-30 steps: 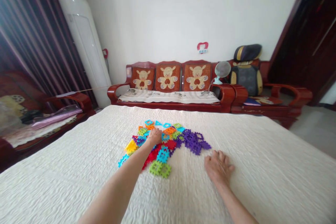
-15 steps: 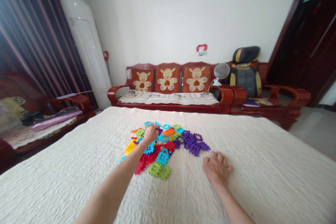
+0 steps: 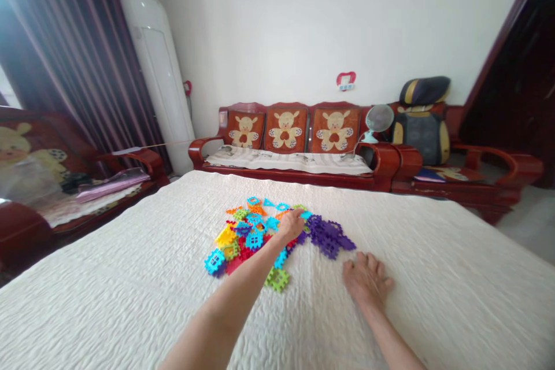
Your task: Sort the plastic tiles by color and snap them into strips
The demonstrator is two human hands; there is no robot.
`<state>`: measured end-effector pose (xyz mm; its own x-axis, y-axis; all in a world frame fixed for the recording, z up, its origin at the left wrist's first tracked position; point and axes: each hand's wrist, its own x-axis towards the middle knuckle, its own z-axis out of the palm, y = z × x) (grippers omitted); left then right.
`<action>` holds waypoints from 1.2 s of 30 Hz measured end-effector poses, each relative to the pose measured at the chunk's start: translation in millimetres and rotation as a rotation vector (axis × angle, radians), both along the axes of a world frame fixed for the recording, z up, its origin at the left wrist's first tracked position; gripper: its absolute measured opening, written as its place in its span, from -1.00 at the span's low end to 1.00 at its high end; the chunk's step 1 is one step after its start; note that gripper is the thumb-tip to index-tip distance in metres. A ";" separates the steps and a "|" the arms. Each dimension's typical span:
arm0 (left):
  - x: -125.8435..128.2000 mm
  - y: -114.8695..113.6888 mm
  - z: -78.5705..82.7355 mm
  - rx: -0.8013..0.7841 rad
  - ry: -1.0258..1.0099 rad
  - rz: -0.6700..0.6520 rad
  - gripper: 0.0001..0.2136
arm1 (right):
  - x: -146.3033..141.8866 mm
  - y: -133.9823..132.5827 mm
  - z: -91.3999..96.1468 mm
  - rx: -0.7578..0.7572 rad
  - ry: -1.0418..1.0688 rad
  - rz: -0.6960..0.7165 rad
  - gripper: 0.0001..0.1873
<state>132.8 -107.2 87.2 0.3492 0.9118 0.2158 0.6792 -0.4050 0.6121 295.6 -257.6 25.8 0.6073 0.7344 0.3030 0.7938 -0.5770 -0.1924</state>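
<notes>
On the cream quilted cloth [image 3: 108, 300], a heap of multicoloured, notch-edged plastic tiles [image 3: 255, 239]. Left hand [image 3: 292, 225] at the heap's 2 o'clock, fingers curled; whether it grips a tile is hidden. Right hand [image 3: 366, 277] loosely spread on the cloth toward 4 o'clock, nothing visibly held, near the purple notched plastic tiles [image 3: 326, 237]. Judgement: pinch one edge, lift straight; overlapping neighbours may snag.

Lots of bright plastic pieces [image 3: 254, 240] lie in a messy pile on the white cloth [image 3: 108, 289]. Many have edges like teeth. Purple pieces [image 3: 327, 237] bunch up on the right. A yellow piece [image 3: 225, 235] and a blue window piece [image 3: 214, 262] lie on the left. A green piece [image 3: 278, 280] is nearest, and a blue triangle [image 3: 268, 203] is at the far side.
</notes>
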 end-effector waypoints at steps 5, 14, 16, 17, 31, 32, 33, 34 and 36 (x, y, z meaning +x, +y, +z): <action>-74.7 5.5 6.2 0.055 0.283 0.144 -0.62 | 2.1 2.7 -1.2 0.001 0.042 -0.004 -0.58; -182.2 1.6 2.3 0.021 0.558 0.180 -0.77 | 3.5 4.1 -3.3 -0.006 0.049 -0.008 -0.60; -186.9 -0.3 0.5 0.031 0.551 0.178 -0.75 | 3.1 4.0 -2.9 -0.011 0.051 -0.011 -0.61; -188.1 -0.6 0.0 0.034 0.543 0.180 -0.74 | 2.9 3.8 -2.7 -0.013 0.053 -0.012 -0.61; -77.2 -1.4 10.1 -0.119 -0.193 0.133 -0.80 | -1.6 1.9 -2.7 0.023 -0.015 -0.016 -0.64; -56.8 -2.6 9.5 -0.146 -0.196 0.103 -0.80 | -1.6 1.7 -2.3 0.024 -0.016 -0.016 -0.64; -38.4 -3.6 9.6 -0.167 -0.203 0.074 -0.80 | -1.7 1.4 -1.9 0.022 -0.016 -0.016 -0.64; -23.1 -4.1 10.6 -0.178 -0.214 0.052 -0.78 | -1.7 1.1 -1.5 0.019 -0.017 -0.015 -0.64; -5.8 -4.0 14.8 -0.172 -0.227 0.031 -0.68 | -1.7 0.8 -1.1 0.013 -0.017 -0.011 -0.64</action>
